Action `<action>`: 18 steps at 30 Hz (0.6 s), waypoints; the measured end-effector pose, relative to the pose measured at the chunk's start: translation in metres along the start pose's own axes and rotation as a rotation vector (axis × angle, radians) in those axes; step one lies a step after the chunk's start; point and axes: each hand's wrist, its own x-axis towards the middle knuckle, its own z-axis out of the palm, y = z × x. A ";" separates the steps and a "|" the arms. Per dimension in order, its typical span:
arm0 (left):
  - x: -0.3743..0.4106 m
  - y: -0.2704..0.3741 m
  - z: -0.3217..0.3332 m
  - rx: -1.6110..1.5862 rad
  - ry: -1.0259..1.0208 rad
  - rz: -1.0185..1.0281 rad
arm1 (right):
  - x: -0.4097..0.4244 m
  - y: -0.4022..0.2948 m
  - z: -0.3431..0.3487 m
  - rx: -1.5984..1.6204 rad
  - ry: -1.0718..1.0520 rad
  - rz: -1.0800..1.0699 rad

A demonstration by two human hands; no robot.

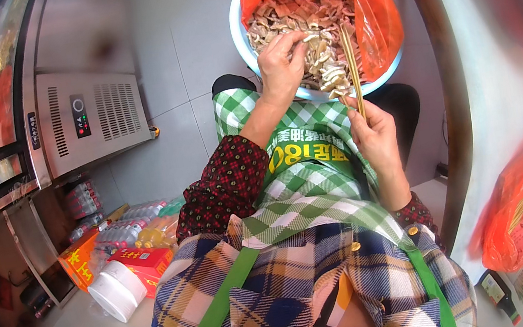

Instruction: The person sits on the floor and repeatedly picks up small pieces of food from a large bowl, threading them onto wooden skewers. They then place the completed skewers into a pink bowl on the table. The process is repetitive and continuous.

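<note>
A light blue basin (238, 30) lined with a red plastic bag (378, 9) stands before me, holding many small sliced pieces of food (304, 5), reddish at the far side and paler near me. My left hand (283, 61) is over the basin's near left part, a pale slice (310, 38) pinched between thumb and fingertips. In my right hand (372, 126), at the basin's near rim, are several thin bamboo skewers (353, 68) pointing away from me. One skewer, angled left, carries a row of pale slices (334, 76). My lap under the basin is covered by a green checked apron (304, 177).
A steel appliance with vents (91, 118) stands at the left. Bottle packs (124, 229), a red box (147, 267) and white round tubs (117, 291) lie on the floor below it. To the right are a table edge (445, 85), a red bag (522, 211) and a dark bottle (499, 295).
</note>
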 end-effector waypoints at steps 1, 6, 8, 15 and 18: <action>-0.001 0.002 -0.001 0.000 0.005 -0.012 | 0.000 0.001 0.000 0.007 -0.002 0.002; -0.004 0.001 -0.009 0.003 -0.025 0.002 | -0.002 0.002 0.004 0.031 -0.015 0.008; -0.005 0.001 -0.011 0.012 -0.048 0.008 | -0.001 0.006 0.004 0.045 -0.020 -0.011; -0.009 0.015 -0.014 -0.133 -0.094 -0.048 | 0.009 0.002 0.002 0.153 -0.042 -0.050; -0.006 0.016 -0.019 -0.386 -0.100 -0.236 | 0.009 -0.012 -0.004 0.222 -0.123 -0.026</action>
